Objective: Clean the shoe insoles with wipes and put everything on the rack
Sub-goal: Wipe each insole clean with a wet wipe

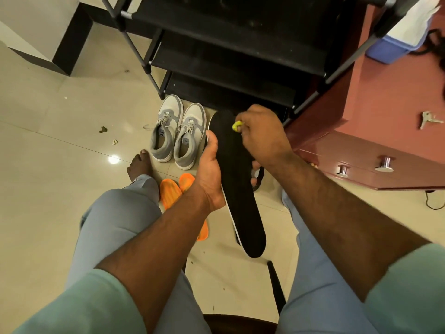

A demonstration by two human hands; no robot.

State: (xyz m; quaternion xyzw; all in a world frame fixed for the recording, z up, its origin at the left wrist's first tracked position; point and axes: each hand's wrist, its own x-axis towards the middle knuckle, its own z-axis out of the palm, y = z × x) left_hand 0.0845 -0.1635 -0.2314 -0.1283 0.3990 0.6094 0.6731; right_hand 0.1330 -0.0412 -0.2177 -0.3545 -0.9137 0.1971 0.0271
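Note:
My left hand (211,172) grips a long black insole (242,189) with a white edge at its middle, thumb along the left rim. The insole points toe-up toward the black shoe rack (228,59). My right hand (262,133) pinches a small yellow wipe (237,126) against the toe end of the insole. Two orange insoles (178,191) lie on the floor under my left wrist. A pair of grey and white sneakers (178,133) stands on the tiles in front of the rack's bottom shelf.
A reddish wooden cabinet (375,141) with metal knobs stands at right, keys (429,119) on top and a blue box (390,47) at its back. My bare foot (139,165) rests left of the sneakers. Bits of debris (103,130) lie on the tiles.

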